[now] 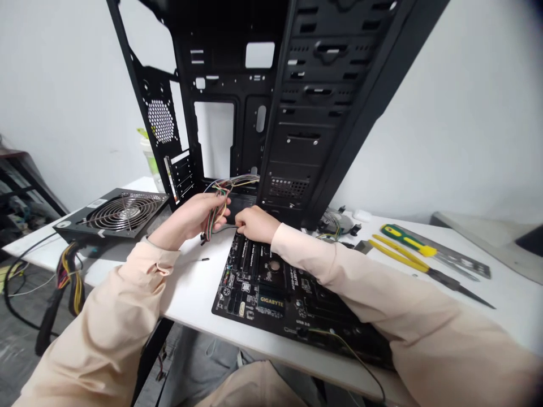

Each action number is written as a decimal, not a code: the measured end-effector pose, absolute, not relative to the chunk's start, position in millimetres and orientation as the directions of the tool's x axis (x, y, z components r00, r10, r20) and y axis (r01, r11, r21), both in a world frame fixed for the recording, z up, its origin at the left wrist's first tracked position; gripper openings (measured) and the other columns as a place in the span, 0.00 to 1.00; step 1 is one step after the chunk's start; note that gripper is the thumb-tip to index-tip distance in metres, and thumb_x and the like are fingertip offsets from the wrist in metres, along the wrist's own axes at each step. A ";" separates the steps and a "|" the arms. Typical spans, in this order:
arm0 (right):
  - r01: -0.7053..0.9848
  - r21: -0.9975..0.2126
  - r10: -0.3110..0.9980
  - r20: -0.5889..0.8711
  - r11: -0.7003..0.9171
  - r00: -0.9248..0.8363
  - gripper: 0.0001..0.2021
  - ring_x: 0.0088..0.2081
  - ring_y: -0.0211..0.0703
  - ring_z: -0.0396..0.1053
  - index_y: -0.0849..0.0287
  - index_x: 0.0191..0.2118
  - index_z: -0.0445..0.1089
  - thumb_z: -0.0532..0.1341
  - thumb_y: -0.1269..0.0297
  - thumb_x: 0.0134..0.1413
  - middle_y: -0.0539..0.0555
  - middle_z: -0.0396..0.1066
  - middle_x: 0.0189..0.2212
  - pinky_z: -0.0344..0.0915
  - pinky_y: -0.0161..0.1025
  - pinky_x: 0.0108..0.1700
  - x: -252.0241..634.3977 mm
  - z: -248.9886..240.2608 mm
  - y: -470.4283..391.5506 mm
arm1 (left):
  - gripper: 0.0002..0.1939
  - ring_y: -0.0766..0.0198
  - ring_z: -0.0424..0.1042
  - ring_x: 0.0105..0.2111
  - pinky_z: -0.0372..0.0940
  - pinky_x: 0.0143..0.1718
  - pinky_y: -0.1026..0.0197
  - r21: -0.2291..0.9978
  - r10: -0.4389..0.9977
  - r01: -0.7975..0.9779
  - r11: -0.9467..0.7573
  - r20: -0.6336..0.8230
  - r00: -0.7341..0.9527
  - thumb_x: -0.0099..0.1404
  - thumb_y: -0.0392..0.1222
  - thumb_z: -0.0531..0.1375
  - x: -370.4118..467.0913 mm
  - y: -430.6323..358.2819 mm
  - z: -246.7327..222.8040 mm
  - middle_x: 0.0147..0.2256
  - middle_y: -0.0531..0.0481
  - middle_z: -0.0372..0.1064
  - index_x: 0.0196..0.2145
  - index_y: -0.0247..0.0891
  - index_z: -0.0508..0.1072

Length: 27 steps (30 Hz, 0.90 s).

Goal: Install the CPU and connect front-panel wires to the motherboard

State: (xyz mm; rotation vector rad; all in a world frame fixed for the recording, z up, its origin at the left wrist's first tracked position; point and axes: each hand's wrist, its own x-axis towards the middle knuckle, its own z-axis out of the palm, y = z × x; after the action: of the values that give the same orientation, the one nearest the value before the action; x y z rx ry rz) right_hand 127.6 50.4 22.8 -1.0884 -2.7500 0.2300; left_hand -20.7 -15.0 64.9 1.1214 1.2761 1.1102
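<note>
A bundle of thin coloured wires [212, 221] runs out of the bottom of the black computer case [250, 90]. My left hand [201, 215] is closed around these wires, in front of the case. Just right of it, my right hand [257, 223] is closed over the top edge of a black motherboard [271, 301] marked GIGABYTE; what its fingers grip, if anything, is hidden. The motherboard lies flat on the white table, and my right forearm passes over it. A thin cable lies across its front edge.
On the left lies a black power supply [121, 213] with its cables [70, 277] hanging off the table. Yellow-handled pliers [399, 252], a green and yellow screwdriver [407, 238] and a metal strip [458, 257] lie on the right. A bottle [150, 158] stands behind the case.
</note>
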 end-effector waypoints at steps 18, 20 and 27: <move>0.488 -0.716 0.699 0.001 0.499 -0.715 0.06 0.22 0.35 0.66 0.63 0.32 0.72 0.60 0.73 0.45 0.49 0.69 0.20 0.60 0.31 0.25 129.1 72.1 32.9 | 0.07 0.73 0.64 0.18 0.59 0.20 0.71 0.977 0.993 -0.202 0.075 -0.056 0.100 0.49 0.28 0.66 -22.1 -5.8 44.4 0.19 0.54 0.66 0.23 0.31 0.70; 0.397 -0.863 0.752 -0.032 0.311 -0.658 0.03 0.21 0.34 0.65 0.63 0.30 0.70 0.61 0.70 0.46 0.48 0.68 0.19 0.60 0.31 0.23 129.6 55.6 25.8 | 0.07 0.72 0.66 0.19 0.60 0.20 0.71 0.975 0.993 -0.205 0.091 -0.073 0.090 0.50 0.28 0.65 -20.0 -7.7 45.3 0.20 0.53 0.68 0.23 0.31 0.70; 0.165 -0.947 0.854 0.164 0.277 -0.493 0.08 0.18 0.29 0.55 0.62 0.22 0.67 0.61 0.63 0.45 0.44 0.60 0.15 0.52 0.30 0.21 137.4 16.9 21.6 | 0.06 0.71 0.68 0.20 0.66 0.21 0.70 0.959 0.986 -0.232 0.165 -0.159 0.042 0.53 0.26 0.62 -13.9 -11.5 48.5 0.23 0.50 0.70 0.25 0.32 0.68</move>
State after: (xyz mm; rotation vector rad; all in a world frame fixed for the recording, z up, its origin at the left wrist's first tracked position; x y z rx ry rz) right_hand 137.4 21.6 16.9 -0.9202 -1.8487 1.2515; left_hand -13.9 -11.5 48.5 0.9280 1.0915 1.1760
